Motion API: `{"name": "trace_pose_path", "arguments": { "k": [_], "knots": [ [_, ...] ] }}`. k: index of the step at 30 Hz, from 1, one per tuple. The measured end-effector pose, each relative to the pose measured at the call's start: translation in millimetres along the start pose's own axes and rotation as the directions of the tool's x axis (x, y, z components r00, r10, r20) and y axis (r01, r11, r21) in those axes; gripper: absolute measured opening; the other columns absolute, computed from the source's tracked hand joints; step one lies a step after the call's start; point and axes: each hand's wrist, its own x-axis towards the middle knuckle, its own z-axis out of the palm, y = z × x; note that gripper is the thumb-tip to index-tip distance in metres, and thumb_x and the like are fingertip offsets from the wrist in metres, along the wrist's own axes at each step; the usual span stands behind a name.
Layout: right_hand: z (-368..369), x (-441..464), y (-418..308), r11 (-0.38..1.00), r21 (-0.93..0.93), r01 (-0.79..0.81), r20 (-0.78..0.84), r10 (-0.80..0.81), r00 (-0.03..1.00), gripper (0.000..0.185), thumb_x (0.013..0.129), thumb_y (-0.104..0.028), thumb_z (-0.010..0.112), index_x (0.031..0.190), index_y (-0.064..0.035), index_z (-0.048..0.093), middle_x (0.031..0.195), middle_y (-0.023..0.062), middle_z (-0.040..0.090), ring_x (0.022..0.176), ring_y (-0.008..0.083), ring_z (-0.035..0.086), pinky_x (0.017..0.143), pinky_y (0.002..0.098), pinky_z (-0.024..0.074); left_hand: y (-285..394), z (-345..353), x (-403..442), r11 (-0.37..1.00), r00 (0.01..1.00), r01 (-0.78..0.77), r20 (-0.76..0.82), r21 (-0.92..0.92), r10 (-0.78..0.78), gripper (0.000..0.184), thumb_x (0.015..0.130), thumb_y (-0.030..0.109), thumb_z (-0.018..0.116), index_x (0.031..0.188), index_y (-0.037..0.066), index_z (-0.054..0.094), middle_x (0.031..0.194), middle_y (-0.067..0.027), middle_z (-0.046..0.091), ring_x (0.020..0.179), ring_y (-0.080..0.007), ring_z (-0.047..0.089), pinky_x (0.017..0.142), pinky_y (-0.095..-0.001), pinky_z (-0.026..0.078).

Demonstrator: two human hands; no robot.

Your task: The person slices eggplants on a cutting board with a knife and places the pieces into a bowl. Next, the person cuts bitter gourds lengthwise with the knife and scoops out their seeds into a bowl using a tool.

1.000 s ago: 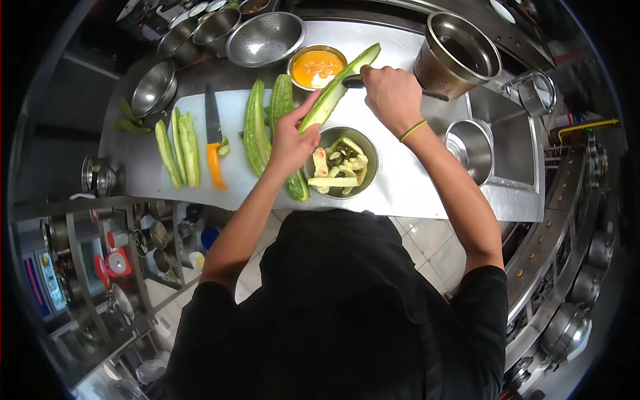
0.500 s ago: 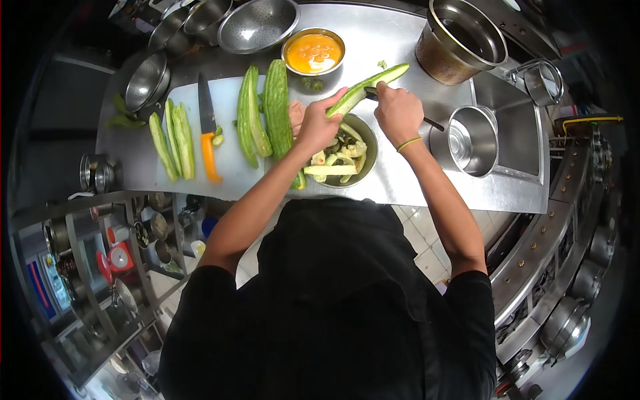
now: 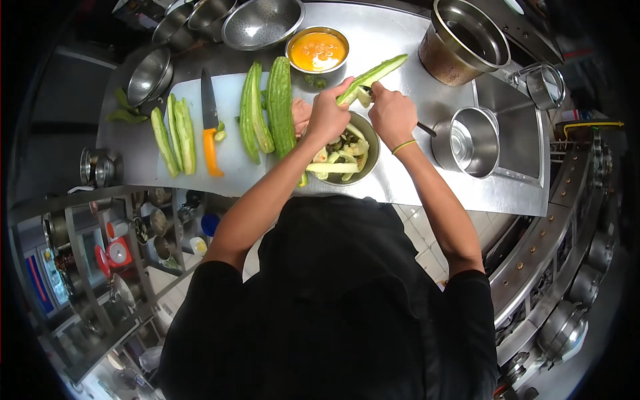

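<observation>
My left hand (image 3: 329, 117) grips the lower end of a halved green gourd (image 3: 387, 67), which slants up to the right. Wrapped round a dark-handled spoon (image 3: 427, 129) is my right hand (image 3: 393, 113), with a yellow-green band at its wrist. A pale lump of pulp (image 3: 365, 97) shows at the spoon's tip against the gourd. Below both hands, a metal bowl (image 3: 372, 160) holds pale scraps and dark bits. Larger green gourd pieces (image 3: 281, 107) lie on the white cutting board (image 3: 227, 100), left of my left hand.
An orange-handled knife (image 3: 211, 143) and narrow gourd strips (image 3: 182, 137) lie on the board. Behind stand a bowl of beaten egg (image 3: 319, 51) and a colander (image 3: 262, 24). A tall pot (image 3: 443, 60), a smaller pot (image 3: 475, 143) and a sink (image 3: 517, 127) are at the right.
The gourd was first raised higher, then lowered with both hands. In the last half second, my right hand has drawn slightly back left along it, and a pulp lump now shows at the spoon.
</observation>
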Motion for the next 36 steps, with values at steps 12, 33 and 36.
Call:
{"name": "trace_pose_path", "arguments": {
  "k": [12, 33, 36],
  "knots": [
    [5.6, -14.4, 17.0, 0.984, -0.039, 0.173, -0.104, -0.176, 0.979, 0.011, 0.082, -0.012, 0.054, 0.091, -0.0148, 0.060, 0.065, 0.0133, 0.065, 0.062, 0.0321, 0.066, 0.055, 0.0448, 0.0492, 5.1, -13.0, -15.5, 0.650, 0.908, 0.417, 0.270, -0.635, -0.320, 0.036, 0.098, 0.020, 0.053, 0.130, 0.006, 0.057, 0.088, -0.0085, 0.063, 0.059, -0.0120, 0.059, 0.044, -0.0234, 0.046],
    [1.2, -9.6, 2.0, 0.982, -0.067, 0.176, -0.006, -0.176, 0.984, 0.010, 0.084, -0.020, 0.055, 0.090, -0.0133, 0.061, 0.069, 0.0130, 0.066, 0.064, 0.0343, 0.066, 0.058, 0.0464, 0.0518, -8.0, -9.9, 5.8, 0.684, 0.905, 0.423, 0.248, -0.595, -0.345, 0.031, 0.095, 0.015, 0.052, 0.120, 0.003, 0.065, 0.073, -0.0050, 0.063, 0.050, -0.0092, 0.051, 0.040, -0.0220, 0.038],
    [-2.7, -6.2, 7.3, 0.993, -0.023, 0.120, 0.047, -0.118, 0.992, 0.011, 0.083, -0.021, 0.058, 0.090, -0.0135, 0.062, 0.068, 0.0142, 0.065, 0.065, 0.0344, 0.066, 0.059, 0.0461, 0.0519, -6.0, -2.5, -3.4, 0.892, 0.970, 0.242, 0.102, -0.381, -0.220, 0.029, 0.093, 0.011, 0.053, 0.116, 0.001, 0.066, 0.077, -0.0075, 0.065, 0.054, -0.0122, 0.055, 0.049, -0.0257, 0.043]
  ]
}}
